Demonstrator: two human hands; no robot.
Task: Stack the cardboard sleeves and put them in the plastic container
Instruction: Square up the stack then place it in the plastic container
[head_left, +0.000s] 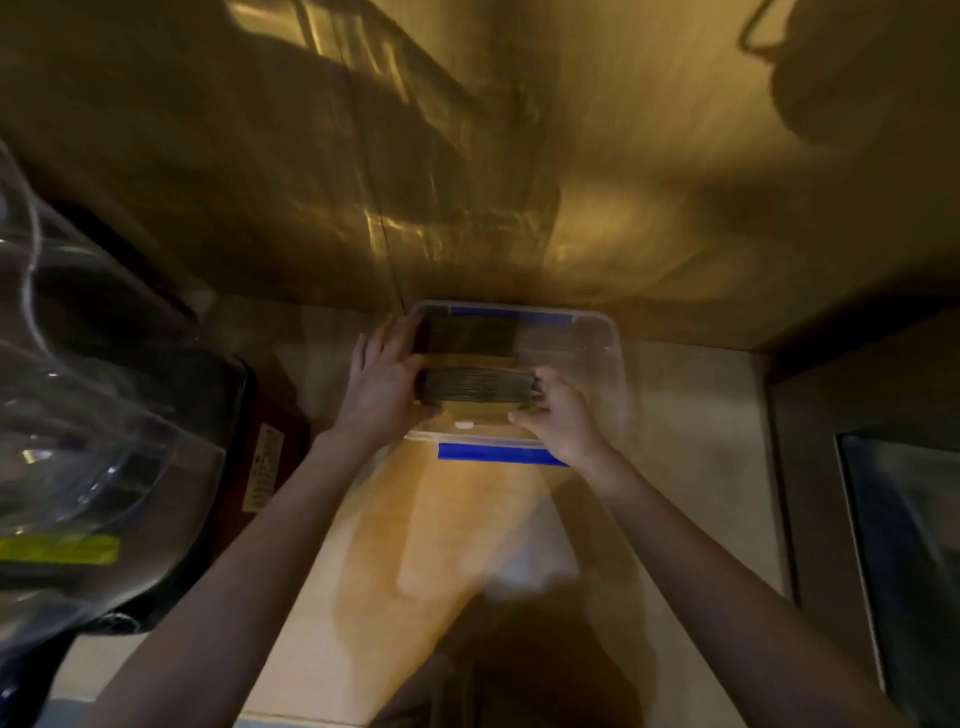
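Left hand (382, 387) and right hand (558, 413) press the light, loose sleeves (478, 385) endwise over the container (615, 358) at the counter's (457, 525) far edge; end pressure likely prevents fanning.

A plastic container (615, 364) sits on the counter (467, 545) against the back wall (571, 156). Inside the container, one stack of cardboard sleeves (470, 336) lies along the far side; a second stack (475, 385) sits nearer, held over the container between the left hand (382, 387) and right hand (558, 413). A clear-domed appliance (93, 415) stands left of the container; a cabinet (872, 493) stands right of it.
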